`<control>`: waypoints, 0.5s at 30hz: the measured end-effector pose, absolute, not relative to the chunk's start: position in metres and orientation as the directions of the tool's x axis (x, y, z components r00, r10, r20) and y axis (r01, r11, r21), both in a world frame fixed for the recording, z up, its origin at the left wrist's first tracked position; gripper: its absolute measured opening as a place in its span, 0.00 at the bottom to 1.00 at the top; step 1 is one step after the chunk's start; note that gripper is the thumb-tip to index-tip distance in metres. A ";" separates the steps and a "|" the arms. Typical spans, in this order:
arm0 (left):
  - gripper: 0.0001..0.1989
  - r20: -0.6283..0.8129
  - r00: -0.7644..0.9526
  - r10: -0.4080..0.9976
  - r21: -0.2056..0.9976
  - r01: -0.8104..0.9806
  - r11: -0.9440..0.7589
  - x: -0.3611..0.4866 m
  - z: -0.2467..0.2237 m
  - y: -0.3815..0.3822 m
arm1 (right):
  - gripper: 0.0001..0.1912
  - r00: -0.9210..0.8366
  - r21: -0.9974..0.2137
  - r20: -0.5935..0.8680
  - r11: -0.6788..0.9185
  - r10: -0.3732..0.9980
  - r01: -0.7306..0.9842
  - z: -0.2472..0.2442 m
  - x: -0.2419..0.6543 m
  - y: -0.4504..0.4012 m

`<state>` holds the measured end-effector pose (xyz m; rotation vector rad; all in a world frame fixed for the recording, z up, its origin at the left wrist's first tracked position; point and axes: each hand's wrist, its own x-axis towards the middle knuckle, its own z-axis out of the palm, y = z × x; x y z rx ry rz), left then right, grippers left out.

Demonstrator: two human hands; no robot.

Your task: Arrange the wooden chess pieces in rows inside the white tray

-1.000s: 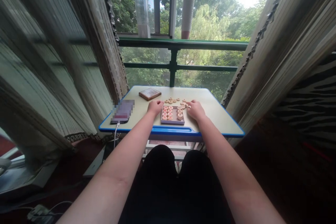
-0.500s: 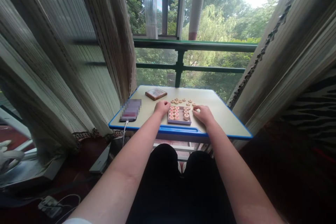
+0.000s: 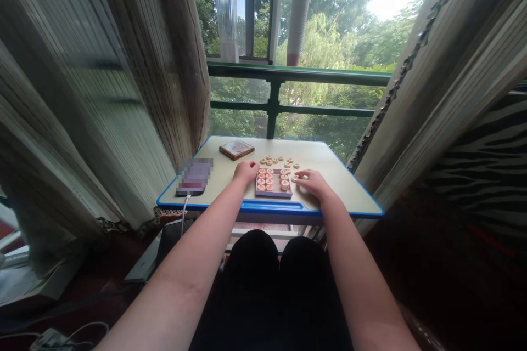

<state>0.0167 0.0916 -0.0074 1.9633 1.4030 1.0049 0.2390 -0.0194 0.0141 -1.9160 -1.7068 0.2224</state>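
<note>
A shallow purple-edged box (image 3: 273,194) lies near the front of the table. Round wooden Chinese chess pieces (image 3: 269,180) with red markings fill its left side, and more are stacked at its right; bare box floor shows between them. My left hand (image 3: 247,171) rests at the box's far left corner, fingers curled closed, and what they hold, if anything, is hidden. To the right of the box, my right hand (image 3: 314,183) pinches a Chinese chess piece (image 3: 295,179) at its fingertips, low over the table. Several loose pieces (image 3: 280,159) lie behind the box.
A flat brown-edged box or lid (image 3: 236,148) sits at the back left of the blue-rimmed table (image 3: 346,192). At the left edge lies a blurred-out phone (image 3: 193,178) with a white cable (image 3: 183,216). Curtains hang on both sides, with a green railing (image 3: 304,72) beyond.
The whole view has shifted slightly, moving the table leftward in the picture. My right hand has come a little lower and nearer with the piece. My left hand stays by the box corner.
</note>
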 end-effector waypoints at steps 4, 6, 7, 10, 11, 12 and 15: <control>0.13 0.267 0.195 0.944 0.760 0.559 -0.331 0.017 -0.007 0.091 | 0.11 0.189 -0.571 0.208 -0.037 0.960 0.820 0.014 0.241 -0.023; 0.13 0.266 0.197 0.943 0.760 0.559 -0.331 0.017 -0.006 0.091 | 0.12 0.198 -0.562 0.222 -0.040 0.955 0.826 0.015 0.241 -0.023; 0.13 0.267 0.198 0.943 0.759 0.560 -0.332 0.017 -0.006 0.091 | 0.13 0.189 -0.555 0.228 -0.032 0.955 0.831 0.015 0.240 -0.024; 0.12 0.271 0.200 0.942 0.757 0.560 -0.337 0.017 -0.006 0.092 | 0.16 0.116 -0.531 0.218 0.018 0.969 0.847 0.016 0.239 -0.024; 0.12 0.273 0.200 0.941 0.756 0.560 -0.338 0.017 -0.007 0.092 | 0.15 0.091 -0.524 0.214 0.036 0.973 0.851 0.016 0.238 -0.025; 0.12 0.273 0.201 0.941 0.756 0.560 -0.340 0.017 -0.007 0.092 | 0.13 0.075 -0.518 0.213 0.047 0.974 0.854 0.016 0.238 -0.025; 0.12 0.274 0.203 0.940 0.757 0.557 -0.341 0.017 -0.008 0.093 | 0.11 0.073 -0.519 0.228 0.058 0.971 0.853 0.016 0.237 -0.026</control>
